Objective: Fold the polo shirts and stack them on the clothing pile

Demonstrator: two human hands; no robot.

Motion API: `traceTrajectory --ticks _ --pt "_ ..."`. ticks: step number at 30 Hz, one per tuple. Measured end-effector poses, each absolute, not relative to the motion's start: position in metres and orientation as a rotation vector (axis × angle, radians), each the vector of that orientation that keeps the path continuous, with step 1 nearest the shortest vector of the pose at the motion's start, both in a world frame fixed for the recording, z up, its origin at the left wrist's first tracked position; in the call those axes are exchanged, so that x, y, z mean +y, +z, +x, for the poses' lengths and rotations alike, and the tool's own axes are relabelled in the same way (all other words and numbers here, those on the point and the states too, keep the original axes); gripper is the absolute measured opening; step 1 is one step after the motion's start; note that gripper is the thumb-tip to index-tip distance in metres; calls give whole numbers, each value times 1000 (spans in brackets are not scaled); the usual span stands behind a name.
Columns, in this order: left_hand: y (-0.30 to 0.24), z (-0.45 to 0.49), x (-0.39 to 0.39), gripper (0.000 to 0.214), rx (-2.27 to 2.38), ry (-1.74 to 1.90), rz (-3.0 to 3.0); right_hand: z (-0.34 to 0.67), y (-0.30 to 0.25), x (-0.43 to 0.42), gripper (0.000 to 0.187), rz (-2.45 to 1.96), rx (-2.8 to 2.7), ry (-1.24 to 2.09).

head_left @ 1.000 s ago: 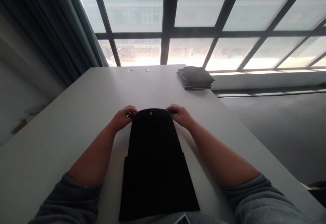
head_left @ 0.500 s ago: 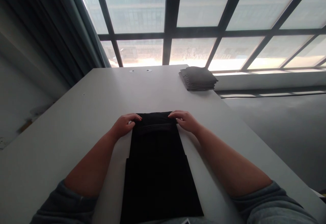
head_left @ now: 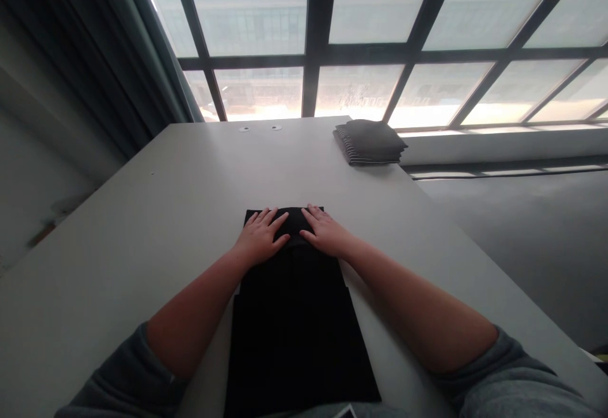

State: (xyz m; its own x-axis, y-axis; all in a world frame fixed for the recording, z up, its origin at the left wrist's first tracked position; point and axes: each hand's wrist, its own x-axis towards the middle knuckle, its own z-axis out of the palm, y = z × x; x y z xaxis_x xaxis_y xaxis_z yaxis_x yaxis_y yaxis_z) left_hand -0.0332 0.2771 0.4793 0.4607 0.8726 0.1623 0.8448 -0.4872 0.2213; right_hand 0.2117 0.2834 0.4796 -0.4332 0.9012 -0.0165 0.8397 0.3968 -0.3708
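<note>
Black folded garment (head_left: 294, 329), lying flat at lower centre of the frame on a pale grey table (head_left: 142, 215), with its near end running to the bottom edge of the frame. The left hand (head_left: 259, 237) and right hand (head_left: 323, 231) are resting palm-down on its far end, just apart. The fingers (head_left: 266, 218) of both hands are spreading open and pressing on the cloth, pinching nothing. A stack of folded dark garments (head_left: 368, 142) is sitting near the far table edge, upper right of centre, well apart from both hands. Risk: the upper layer could slide or bunch if the palms drag across it, since the layers appear loose on a smooth top. The stepped side edges at mid-frame suggest layers lying out of line, and any drag could worsen this skew. Limits of view: the black cloth is swallowing seams and fold lines, so neither the garment type nor the number of layers can be made out. The palms are hiding the far end. A small card (head_left: 346, 412) is cut off at the bottom edge, and glare from the window (head_left: 356, 88) is washing out the far tabletop.
</note>
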Motion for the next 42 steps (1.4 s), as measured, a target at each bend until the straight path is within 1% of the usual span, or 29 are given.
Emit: traceTrajectory --ticks 7,11,14,17,20,22,23,25,30,32,34,37,42 --pt "474 -33 281 67 1555 475 2549 214 479 285 84 -1649 -2457 477" --pt "478 -38 282 68 1552 401 2526 216 484 282 81 -1645 -2472 437" --pt "488 -49 270 67 1495 361 2549 219 493 268 71 -1517 -2431 321" --pt "507 -60 234 63 1386 435 2634 223 507 237 59 -1232 -2350 229" --pt "527 -62 179 47 1104 396 2692 225 520 193 37 -881 -2441 289" --pt "536 -60 140 35 943 239 2658 227 524 163 30 -696 -2592 402" --pt "538 -60 122 33 896 151 2631 228 525 149 31 -634 -2664 463" --pt "539 -62 94 37 888 57 2590 232 523 126 42 -598 -2767 564" --pt "535 -78 62 51 942 149 2557 247 515 92 85 -811 -2780 786" --pt "535 -84 57 57 935 167 2558 251 515 83 96 -860 -2785 871" --pt "532 -86 53 62 942 185 2601 254 515 74 96 -906 -2788 886" --pt "523 -87 50 67 971 230 2707 257 511 60 84 -999 -2747 790" --pt "499 -98 47 72 1007 409 2642 268 494 42 80 -1138 -2627 661"
